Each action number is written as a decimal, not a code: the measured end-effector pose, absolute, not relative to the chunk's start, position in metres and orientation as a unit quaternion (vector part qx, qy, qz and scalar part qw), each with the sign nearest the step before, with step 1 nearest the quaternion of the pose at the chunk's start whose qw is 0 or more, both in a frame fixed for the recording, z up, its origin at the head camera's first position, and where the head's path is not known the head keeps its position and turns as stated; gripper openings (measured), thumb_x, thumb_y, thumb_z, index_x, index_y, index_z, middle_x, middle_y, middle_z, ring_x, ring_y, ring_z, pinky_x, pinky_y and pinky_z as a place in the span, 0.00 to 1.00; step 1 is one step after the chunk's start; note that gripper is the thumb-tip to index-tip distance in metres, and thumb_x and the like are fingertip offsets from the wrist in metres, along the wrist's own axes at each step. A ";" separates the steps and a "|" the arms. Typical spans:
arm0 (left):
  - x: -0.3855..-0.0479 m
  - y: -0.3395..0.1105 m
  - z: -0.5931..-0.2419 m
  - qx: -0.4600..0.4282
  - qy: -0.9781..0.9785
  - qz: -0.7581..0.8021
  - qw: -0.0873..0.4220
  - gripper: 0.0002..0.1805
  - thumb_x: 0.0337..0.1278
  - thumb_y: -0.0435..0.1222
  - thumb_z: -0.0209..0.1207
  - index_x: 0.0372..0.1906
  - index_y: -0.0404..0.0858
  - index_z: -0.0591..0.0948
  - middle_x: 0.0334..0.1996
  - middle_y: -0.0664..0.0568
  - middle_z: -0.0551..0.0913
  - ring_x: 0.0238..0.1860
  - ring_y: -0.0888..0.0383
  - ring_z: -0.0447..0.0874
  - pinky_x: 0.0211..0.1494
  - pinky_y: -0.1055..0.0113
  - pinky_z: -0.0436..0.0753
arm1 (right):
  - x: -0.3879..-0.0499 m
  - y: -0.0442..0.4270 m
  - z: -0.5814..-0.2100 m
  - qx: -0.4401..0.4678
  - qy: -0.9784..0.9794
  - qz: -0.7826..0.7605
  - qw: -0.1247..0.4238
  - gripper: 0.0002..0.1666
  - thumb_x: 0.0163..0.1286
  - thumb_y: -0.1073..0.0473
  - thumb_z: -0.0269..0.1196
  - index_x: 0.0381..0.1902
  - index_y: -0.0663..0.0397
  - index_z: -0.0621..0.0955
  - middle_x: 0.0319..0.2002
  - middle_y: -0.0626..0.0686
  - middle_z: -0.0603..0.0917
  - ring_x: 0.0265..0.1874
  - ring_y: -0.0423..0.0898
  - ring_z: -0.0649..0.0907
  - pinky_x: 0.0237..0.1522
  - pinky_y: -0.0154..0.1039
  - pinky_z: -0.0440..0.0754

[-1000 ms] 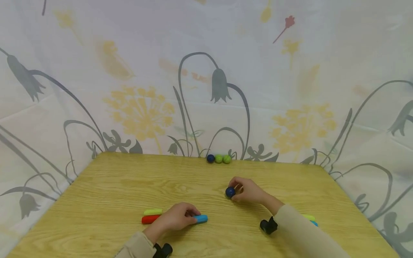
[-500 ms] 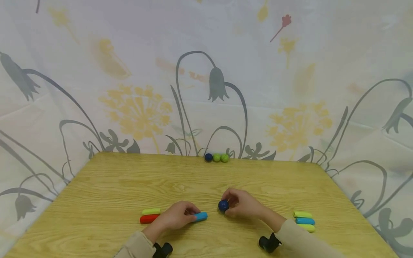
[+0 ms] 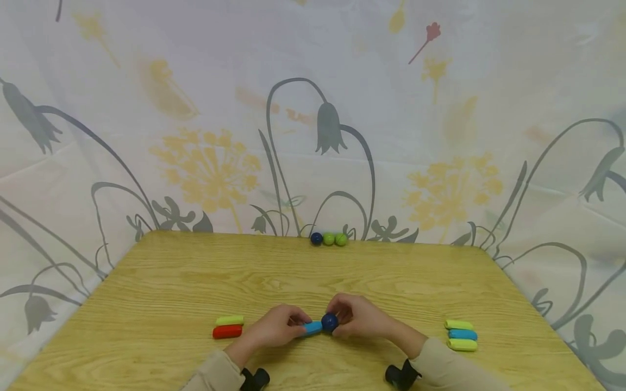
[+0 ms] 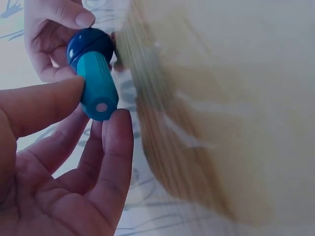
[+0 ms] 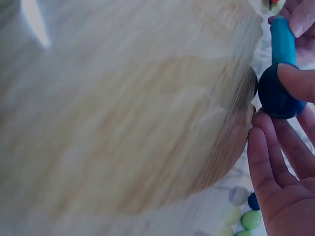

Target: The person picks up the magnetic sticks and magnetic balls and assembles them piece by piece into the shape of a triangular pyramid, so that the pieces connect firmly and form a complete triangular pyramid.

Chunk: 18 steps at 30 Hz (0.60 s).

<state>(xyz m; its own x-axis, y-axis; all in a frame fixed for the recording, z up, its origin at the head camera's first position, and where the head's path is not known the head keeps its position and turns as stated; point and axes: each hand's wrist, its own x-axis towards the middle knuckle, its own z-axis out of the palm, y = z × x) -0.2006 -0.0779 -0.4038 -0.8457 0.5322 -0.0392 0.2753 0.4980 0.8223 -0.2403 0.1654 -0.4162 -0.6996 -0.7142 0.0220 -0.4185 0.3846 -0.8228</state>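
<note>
Between thumb and fingers my left hand point(image 3: 280, 327) pinches a light blue ridged stick point(image 3: 313, 327), its end facing the left wrist camera with a small pale dot in it. My right hand point(image 3: 364, 317) holds a shiny dark blue ball point(image 3: 330, 322) by its sides. Stick and ball meet end to end, as the left wrist view shows with the ball point(image 4: 91, 45) against the far end of the stick point(image 4: 98, 83). From the right wrist, the ball point(image 5: 278, 93) partly covers the stick's near end. Whether they are joined or only touching, I cannot tell.
Left of my hands lie a yellow-green stick point(image 3: 230, 320) and a red stick point(image 3: 227, 331). On the right are two yellow-green sticks point(image 3: 462, 345) with a blue stick point(image 3: 462, 334) between them. A dark blue ball point(image 3: 317, 239) and two green balls point(image 3: 340, 239) line the table's point(image 3: 195, 271) back edge.
My right hand has brought the dark blue ball left and nearer to me, up against the stick's end. The left hand, holding the stick, has shifted slightly right.
</note>
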 end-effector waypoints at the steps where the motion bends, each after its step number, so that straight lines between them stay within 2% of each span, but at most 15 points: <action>1: -0.200 -0.077 -0.404 0.235 0.852 0.444 0.147 0.08 0.57 0.30 0.59 0.42 0.32 0.82 0.35 0.52 0.79 0.37 0.54 0.76 0.40 0.59 0.76 | -0.240 0.165 -0.416 -0.349 0.814 -0.431 0.172 0.18 0.57 0.65 0.68 0.45 0.55 0.76 0.39 0.49 0.79 0.35 0.41 0.80 0.39 0.35 0.79; 8: -0.199 -0.074 -0.407 0.221 0.837 0.470 0.172 0.08 0.58 0.31 0.59 0.41 0.31 0.81 0.32 0.53 0.79 0.32 0.57 0.76 0.34 0.63 0.76 | -0.241 0.162 -0.412 -0.357 0.815 -0.425 0.168 0.18 0.57 0.71 0.66 0.46 0.60 0.77 0.41 0.51 0.79 0.36 0.43 0.80 0.39 0.34 0.79; 13: -0.198 -0.072 -0.402 0.195 0.826 0.491 0.197 0.09 0.59 0.31 0.58 0.42 0.30 0.80 0.28 0.51 0.78 0.27 0.56 0.77 0.28 0.65 0.76 | -0.242 0.163 -0.410 -0.362 0.815 -0.426 0.150 0.17 0.59 0.72 0.64 0.47 0.61 0.78 0.43 0.54 0.80 0.39 0.46 0.82 0.40 0.35 0.79; 18: -0.203 -0.066 -0.401 0.178 0.829 0.499 0.177 0.16 0.57 0.34 0.61 0.49 0.32 0.77 0.35 0.48 0.77 0.32 0.53 0.77 0.31 0.61 0.78 | -0.240 0.175 -0.410 -0.346 0.821 -0.435 0.132 0.14 0.60 0.70 0.63 0.46 0.63 0.78 0.42 0.55 0.79 0.39 0.48 0.81 0.40 0.36 0.78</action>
